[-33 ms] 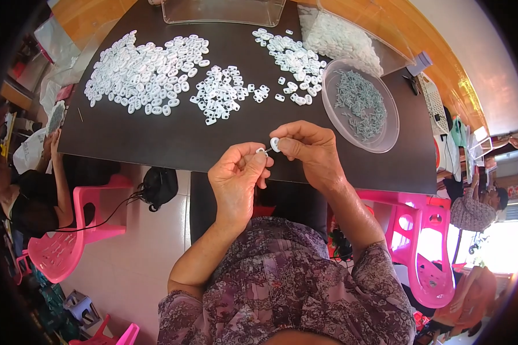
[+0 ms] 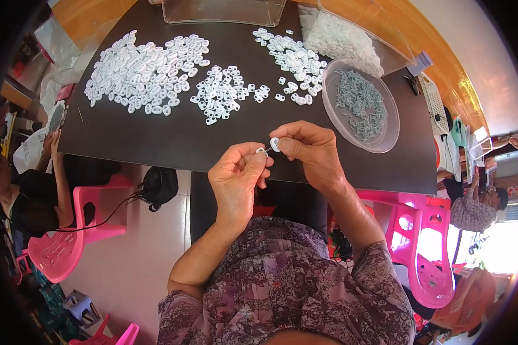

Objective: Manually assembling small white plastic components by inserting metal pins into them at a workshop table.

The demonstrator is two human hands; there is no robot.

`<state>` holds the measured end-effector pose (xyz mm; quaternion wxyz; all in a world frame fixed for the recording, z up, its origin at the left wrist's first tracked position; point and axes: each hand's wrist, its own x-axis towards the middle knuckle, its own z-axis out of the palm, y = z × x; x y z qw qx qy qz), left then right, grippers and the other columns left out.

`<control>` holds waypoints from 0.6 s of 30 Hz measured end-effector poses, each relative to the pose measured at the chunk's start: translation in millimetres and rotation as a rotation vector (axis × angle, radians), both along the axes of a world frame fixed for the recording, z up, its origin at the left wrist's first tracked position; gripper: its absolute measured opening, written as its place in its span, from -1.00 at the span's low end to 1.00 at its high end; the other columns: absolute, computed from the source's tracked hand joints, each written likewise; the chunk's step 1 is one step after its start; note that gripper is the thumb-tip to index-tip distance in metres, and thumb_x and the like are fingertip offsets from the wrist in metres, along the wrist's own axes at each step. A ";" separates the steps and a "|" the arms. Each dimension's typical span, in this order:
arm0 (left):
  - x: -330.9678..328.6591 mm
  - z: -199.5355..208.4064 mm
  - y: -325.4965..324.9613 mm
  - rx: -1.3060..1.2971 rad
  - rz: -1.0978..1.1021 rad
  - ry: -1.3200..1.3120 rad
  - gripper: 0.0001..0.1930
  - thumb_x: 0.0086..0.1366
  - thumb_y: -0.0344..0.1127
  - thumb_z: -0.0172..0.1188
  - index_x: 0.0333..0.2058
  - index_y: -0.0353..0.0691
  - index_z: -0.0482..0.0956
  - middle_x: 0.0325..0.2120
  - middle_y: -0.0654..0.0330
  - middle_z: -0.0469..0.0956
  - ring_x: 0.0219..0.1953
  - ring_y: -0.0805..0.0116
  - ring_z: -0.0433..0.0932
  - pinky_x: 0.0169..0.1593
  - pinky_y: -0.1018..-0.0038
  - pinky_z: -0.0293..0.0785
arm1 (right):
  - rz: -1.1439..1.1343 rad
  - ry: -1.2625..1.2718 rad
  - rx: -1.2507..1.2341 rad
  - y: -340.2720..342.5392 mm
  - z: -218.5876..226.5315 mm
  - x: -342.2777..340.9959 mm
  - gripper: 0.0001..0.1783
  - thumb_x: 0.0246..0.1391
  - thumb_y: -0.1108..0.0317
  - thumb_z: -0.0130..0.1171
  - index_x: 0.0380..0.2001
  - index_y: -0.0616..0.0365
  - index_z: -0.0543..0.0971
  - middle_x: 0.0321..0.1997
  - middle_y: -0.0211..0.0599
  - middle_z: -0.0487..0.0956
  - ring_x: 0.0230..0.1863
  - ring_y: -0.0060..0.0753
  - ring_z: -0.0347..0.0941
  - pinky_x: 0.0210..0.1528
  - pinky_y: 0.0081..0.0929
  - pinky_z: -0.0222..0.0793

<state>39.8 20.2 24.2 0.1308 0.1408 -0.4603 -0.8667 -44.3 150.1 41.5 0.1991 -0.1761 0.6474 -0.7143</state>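
Note:
Over the near edge of the dark table (image 2: pixel 172 135), my two hands meet at a small assembly. My left hand (image 2: pixel 236 175) is closed, pinching a small white plastic piece (image 2: pixel 261 150) between thumb and fingers. My right hand (image 2: pixel 318 155) is closed on a white oval plastic piece (image 2: pixel 274 144), held on edge by thumb and forefinger. A thin screw (image 2: pixel 267 150) spans the short gap between the two pieces. Beyond lie a large pile of white oval pieces (image 2: pixel 138 75), a smaller pile of squarish white pieces (image 2: pixel 217 95) and a mixed pile (image 2: pixel 296 57).
A clear round bowl (image 2: pixel 392 135) of grey screws (image 2: pixel 360 103) stands on the right. Behind it is a bag of white pieces (image 2: pixel 342 43); a clear bin (image 2: pixel 224 22) sits at the far edge. Pink chairs (image 2: pixel 57 253) flank me, and another person's arm (image 2: pixel 60 178) reaches in at left.

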 end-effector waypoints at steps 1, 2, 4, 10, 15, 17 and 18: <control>0.0 -0.4 0.2 -0.018 0.008 0.004 -0.88 0.22 -0.47 0.12 -0.28 -0.40 0.50 -0.52 0.15 0.54 -0.58 0.57 0.44 -0.57 0.71 0.34 | 0.001 -0.001 0.000 -0.4 -0.4 0.6 -0.84 -0.03 0.51 0.19 -0.31 0.25 0.59 -0.45 -0.45 0.56 -0.47 -0.75 0.34 -0.45 -0.76 0.22; 0.1 -0.9 0.3 -0.036 0.015 0.008 -0.87 0.22 -0.48 0.12 -0.27 -0.39 0.50 -0.52 0.15 0.54 -0.58 0.58 0.44 -0.57 0.71 0.33 | -0.009 0.019 0.013 -0.9 -0.7 1.2 -0.84 -0.02 0.50 0.19 -0.31 0.25 0.59 -0.45 -0.45 0.56 -0.47 -0.75 0.34 -0.45 -0.76 0.22; 0.4 -2.1 0.3 -0.028 0.015 0.007 -0.87 0.22 -0.48 0.12 -0.27 -0.39 0.50 -0.51 0.16 0.54 -0.58 0.58 0.44 -0.57 0.71 0.33 | -0.017 0.040 0.026 -1.9 -0.7 2.5 -0.85 -0.02 0.50 0.19 -0.31 0.25 0.60 -0.45 -0.45 0.56 -0.47 -0.75 0.34 -0.45 -0.77 0.22; 0.7 -3.4 1.6 -0.042 0.027 -0.005 -0.88 0.21 -0.48 0.13 -0.29 -0.39 0.50 -0.52 0.16 0.54 -0.58 0.56 0.44 -0.57 0.69 0.34 | 0.000 0.035 -0.022 -5.2 1.5 6.8 -0.85 0.01 0.51 0.17 -0.30 0.26 0.59 -0.43 -0.45 0.56 -0.40 -0.74 0.37 -0.38 -0.76 0.25; 1.7 -3.4 3.7 -0.070 0.037 0.000 -0.89 0.21 -0.48 0.12 -0.31 -0.40 0.51 -0.52 0.15 0.55 -0.58 0.54 0.44 -0.57 0.67 0.34 | -0.030 0.146 0.050 -5.7 -2.6 8.4 -0.86 0.02 0.57 0.14 -0.30 0.31 0.58 -0.38 -0.42 0.54 -0.32 -0.69 0.40 -0.25 -0.70 0.32; 1.9 -3.6 3.6 -0.068 0.036 0.003 -0.89 0.22 -0.48 0.12 -0.30 -0.39 0.50 -0.52 0.16 0.55 -0.58 0.55 0.44 -0.57 0.68 0.34 | -0.037 0.168 0.058 -6.6 -4.0 9.5 -0.86 0.02 0.57 0.14 -0.30 0.31 0.58 -0.38 -0.42 0.53 -0.32 -0.68 0.41 -0.25 -0.69 0.32; 2.2 -3.5 3.8 -0.068 0.037 0.004 -0.89 0.22 -0.48 0.12 -0.30 -0.39 0.50 -0.52 0.16 0.55 -0.58 0.55 0.44 -0.57 0.68 0.34 | -0.044 0.190 0.065 -7.1 -4.4 10.2 -0.86 0.01 0.58 0.14 -0.30 0.31 0.58 -0.37 -0.41 0.53 -0.31 -0.67 0.41 -0.24 -0.68 0.33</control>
